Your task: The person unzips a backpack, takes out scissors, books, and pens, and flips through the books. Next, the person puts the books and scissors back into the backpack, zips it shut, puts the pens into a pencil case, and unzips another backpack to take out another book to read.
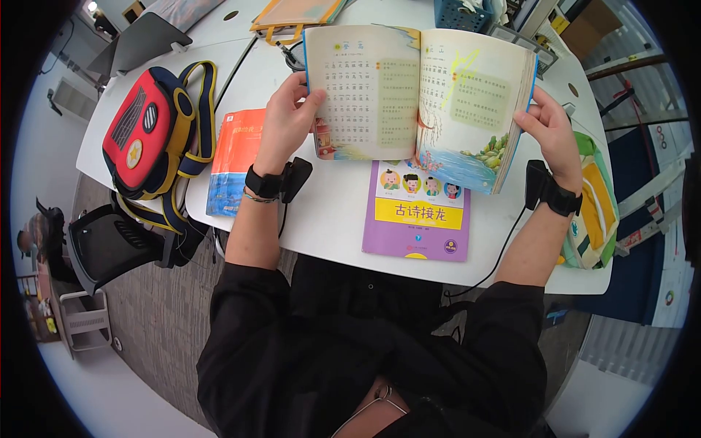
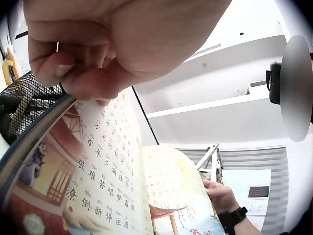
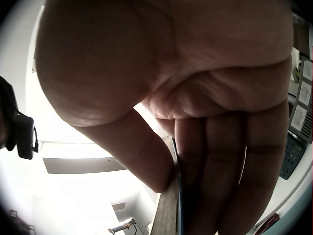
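Observation:
An illustrated book with Chinese text is held up, spread at its middle, over the table. My left hand grips its left edge, thumb on the page and fingers behind the cover. On the opposite edge, my right hand pinches the page block and cover between thumb and fingers; the right wrist view shows the thumb against the page edges. Beneath the raised book lies a purple book, its upper part hidden. An orange and blue book lies beside my left forearm, partly covered by it.
A red, black and yellow backpack rests on the table's left side. At the right edge sits a green and yellow bag. A blue basket and a mesh pen holder stand behind the book. A cable trails from my right wrist.

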`<move>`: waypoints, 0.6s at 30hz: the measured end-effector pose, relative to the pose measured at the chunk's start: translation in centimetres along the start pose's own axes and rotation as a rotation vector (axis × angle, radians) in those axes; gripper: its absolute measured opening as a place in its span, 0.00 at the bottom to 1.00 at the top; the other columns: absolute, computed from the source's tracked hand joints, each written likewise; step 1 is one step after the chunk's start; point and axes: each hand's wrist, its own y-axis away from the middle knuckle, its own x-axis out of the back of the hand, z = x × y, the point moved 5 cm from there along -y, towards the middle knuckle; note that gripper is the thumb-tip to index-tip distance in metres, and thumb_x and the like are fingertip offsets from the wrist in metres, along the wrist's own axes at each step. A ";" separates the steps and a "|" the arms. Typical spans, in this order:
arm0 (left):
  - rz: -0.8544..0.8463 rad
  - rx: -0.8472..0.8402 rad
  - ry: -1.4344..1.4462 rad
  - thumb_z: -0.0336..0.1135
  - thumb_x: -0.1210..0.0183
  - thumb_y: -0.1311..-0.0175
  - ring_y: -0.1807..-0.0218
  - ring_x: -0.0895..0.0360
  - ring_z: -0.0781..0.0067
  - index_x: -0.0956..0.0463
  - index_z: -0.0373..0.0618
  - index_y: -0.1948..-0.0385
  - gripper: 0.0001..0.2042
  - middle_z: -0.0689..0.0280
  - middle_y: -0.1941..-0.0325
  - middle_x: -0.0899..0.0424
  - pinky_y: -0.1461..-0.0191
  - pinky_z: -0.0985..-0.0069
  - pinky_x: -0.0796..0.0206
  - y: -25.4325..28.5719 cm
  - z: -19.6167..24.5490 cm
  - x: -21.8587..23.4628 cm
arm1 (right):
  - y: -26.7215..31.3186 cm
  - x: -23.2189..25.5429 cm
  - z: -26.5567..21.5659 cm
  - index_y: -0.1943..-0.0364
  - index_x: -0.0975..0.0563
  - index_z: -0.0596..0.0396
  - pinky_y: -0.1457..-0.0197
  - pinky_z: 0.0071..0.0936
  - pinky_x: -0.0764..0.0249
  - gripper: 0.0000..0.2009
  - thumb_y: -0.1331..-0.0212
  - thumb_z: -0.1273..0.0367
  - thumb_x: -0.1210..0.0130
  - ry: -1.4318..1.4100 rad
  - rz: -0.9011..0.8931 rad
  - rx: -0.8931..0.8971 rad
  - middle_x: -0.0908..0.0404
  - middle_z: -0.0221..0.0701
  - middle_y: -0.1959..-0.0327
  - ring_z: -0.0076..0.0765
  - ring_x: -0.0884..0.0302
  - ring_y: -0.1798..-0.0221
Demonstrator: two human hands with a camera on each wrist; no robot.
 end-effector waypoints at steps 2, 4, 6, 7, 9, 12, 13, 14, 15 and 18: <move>0.001 0.013 -0.002 0.31 0.46 0.34 0.79 0.28 0.85 0.28 0.34 0.53 0.12 0.63 0.69 0.18 0.79 0.84 0.34 0.0 -0.1 0.0 | 0.0 0.0 0.1 0.40 0.32 0.63 0.59 0.17 0.29 0.22 0.38 0.72 0.47 -0.012 0.004 -0.004 0.18 0.30 0.64 0.16 0.24 0.65; 0.002 0.015 -0.004 0.31 0.45 0.34 0.79 0.28 0.85 0.28 0.34 0.53 0.12 0.63 0.69 0.18 0.80 0.84 0.34 -0.1 -0.2 0.1 | 0.0 0.1 0.1 0.40 0.32 0.63 0.59 0.17 0.29 0.22 0.38 0.72 0.47 -0.004 0.003 -0.003 0.18 0.29 0.64 0.16 0.24 0.65; 0.004 0.018 -0.008 0.31 0.45 0.34 0.80 0.29 0.85 0.28 0.34 0.53 0.12 0.63 0.69 0.18 0.80 0.84 0.35 -0.1 -0.4 0.1 | 0.0 0.1 0.2 0.39 0.33 0.63 0.59 0.17 0.29 0.22 0.38 0.72 0.47 0.002 0.000 -0.002 0.18 0.29 0.64 0.16 0.24 0.65; 0.004 0.018 -0.004 0.31 0.45 0.34 0.80 0.29 0.85 0.28 0.34 0.53 0.12 0.63 0.69 0.18 0.80 0.84 0.36 -0.2 -0.5 0.1 | 0.0 0.1 0.2 0.39 0.33 0.62 0.59 0.17 0.29 0.22 0.38 0.72 0.47 -0.001 0.001 0.000 0.18 0.29 0.64 0.16 0.24 0.65; 0.003 0.019 0.001 0.31 0.45 0.35 0.80 0.29 0.85 0.28 0.34 0.53 0.12 0.63 0.69 0.18 0.81 0.84 0.36 -0.2 -0.5 0.1 | 0.0 0.1 0.2 0.39 0.33 0.62 0.59 0.17 0.28 0.22 0.38 0.72 0.47 -0.004 0.001 0.001 0.18 0.29 0.64 0.17 0.24 0.65; 0.004 0.010 0.003 0.31 0.45 0.35 0.81 0.30 0.85 0.28 0.34 0.53 0.12 0.63 0.69 0.18 0.81 0.84 0.37 -0.1 -0.4 0.1 | 0.0 0.0 0.0 0.39 0.33 0.62 0.58 0.18 0.28 0.22 0.38 0.72 0.47 -0.001 0.007 0.001 0.18 0.29 0.63 0.17 0.23 0.65; 0.002 0.012 0.003 0.31 0.45 0.35 0.81 0.30 0.85 0.28 0.34 0.53 0.13 0.63 0.69 0.18 0.81 0.84 0.37 -0.1 -0.4 0.0 | 0.0 -0.1 -0.2 0.39 0.33 0.62 0.58 0.18 0.28 0.22 0.38 0.72 0.47 0.003 -0.001 0.000 0.18 0.30 0.63 0.17 0.23 0.65; -0.001 0.014 0.003 0.31 0.45 0.35 0.81 0.30 0.86 0.28 0.34 0.53 0.13 0.63 0.69 0.18 0.81 0.84 0.37 -0.1 -0.4 0.0 | 0.0 -0.2 -0.2 0.39 0.33 0.62 0.58 0.18 0.28 0.22 0.38 0.72 0.47 0.006 -0.009 -0.001 0.17 0.30 0.63 0.18 0.23 0.64; -0.001 0.014 0.002 0.31 0.45 0.35 0.81 0.30 0.86 0.28 0.34 0.53 0.13 0.63 0.69 0.18 0.81 0.84 0.37 -0.1 -0.4 0.1 | 0.0 -0.1 -0.2 0.39 0.33 0.62 0.58 0.18 0.28 0.22 0.38 0.72 0.47 0.006 -0.009 -0.001 0.17 0.30 0.63 0.18 0.23 0.64; -0.001 0.013 0.008 0.31 0.45 0.35 0.81 0.30 0.86 0.28 0.34 0.53 0.13 0.63 0.69 0.18 0.81 0.85 0.38 -0.1 -0.4 0.1 | 0.0 -0.1 -0.1 0.39 0.33 0.62 0.58 0.18 0.28 0.23 0.38 0.71 0.47 0.020 -0.013 -0.004 0.17 0.30 0.63 0.18 0.23 0.64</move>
